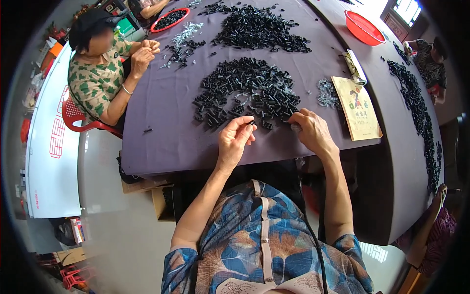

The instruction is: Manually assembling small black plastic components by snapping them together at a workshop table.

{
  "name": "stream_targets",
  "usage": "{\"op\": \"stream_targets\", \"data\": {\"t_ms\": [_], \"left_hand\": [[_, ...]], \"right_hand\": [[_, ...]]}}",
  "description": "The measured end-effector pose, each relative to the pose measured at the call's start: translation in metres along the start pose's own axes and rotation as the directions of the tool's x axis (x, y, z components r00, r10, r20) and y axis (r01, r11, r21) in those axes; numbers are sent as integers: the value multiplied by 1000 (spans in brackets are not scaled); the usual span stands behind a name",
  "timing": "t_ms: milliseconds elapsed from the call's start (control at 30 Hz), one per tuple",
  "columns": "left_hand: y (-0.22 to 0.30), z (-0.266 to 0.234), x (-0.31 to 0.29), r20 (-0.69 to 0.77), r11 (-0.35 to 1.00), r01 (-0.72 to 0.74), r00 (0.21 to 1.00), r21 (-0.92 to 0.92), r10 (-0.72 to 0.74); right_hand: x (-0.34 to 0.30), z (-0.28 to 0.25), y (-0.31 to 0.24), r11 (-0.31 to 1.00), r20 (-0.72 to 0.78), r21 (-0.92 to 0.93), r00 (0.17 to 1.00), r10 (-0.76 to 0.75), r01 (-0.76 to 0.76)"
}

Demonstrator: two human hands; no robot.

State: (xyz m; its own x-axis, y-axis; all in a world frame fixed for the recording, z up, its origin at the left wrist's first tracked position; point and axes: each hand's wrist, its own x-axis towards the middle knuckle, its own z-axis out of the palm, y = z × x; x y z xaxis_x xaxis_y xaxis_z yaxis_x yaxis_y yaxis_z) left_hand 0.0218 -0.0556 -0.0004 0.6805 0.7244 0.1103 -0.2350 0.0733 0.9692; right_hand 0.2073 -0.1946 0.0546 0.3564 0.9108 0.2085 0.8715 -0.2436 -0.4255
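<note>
My left hand (236, 141) is raised over the near edge of the purple-covered table (161, 127) and pinches one small black tube piece (251, 122) between thumb and fingertips. My right hand (313, 131) rests knuckles-up on the cloth, its fingers curled over small clear parts at the right end of the nearest pile of black tube pieces (249, 93). That pile lies just beyond both hands.
A second black pile (259, 29) lies farther back, with clear parts (327, 93) and a yellow booklet (358, 108) to the right. Red baskets (364, 28) stand at the far edge. A person in a green patterned shirt (100, 78) sits at left; others sit at right.
</note>
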Motion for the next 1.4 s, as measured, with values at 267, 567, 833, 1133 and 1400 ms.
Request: {"op": "stream_targets", "data": {"t_ms": [267,567,833,1133,1400], "left_hand": [[0,1,0,8,1000,-10,1000,13,10],[2,1,1,14,1000,-7,1000,-25,7],[1,-1,0,3,999,-16,1000,-47,16],[-4,0,1,5,998,-31,999,-50,31],[0,1,1,24,996,-9,1000,-89,11]], "right_hand": [[3,7,-2,996,-107,94,994,17,-7],[9,21,-10,814,-98,580,988,119,-40],[15,15,-8,549,81,816,976,201,-181],[12,41,-21,234,135,957,975,176,-175],[9,59,-30,377,-63,926,988,140,6]]}}
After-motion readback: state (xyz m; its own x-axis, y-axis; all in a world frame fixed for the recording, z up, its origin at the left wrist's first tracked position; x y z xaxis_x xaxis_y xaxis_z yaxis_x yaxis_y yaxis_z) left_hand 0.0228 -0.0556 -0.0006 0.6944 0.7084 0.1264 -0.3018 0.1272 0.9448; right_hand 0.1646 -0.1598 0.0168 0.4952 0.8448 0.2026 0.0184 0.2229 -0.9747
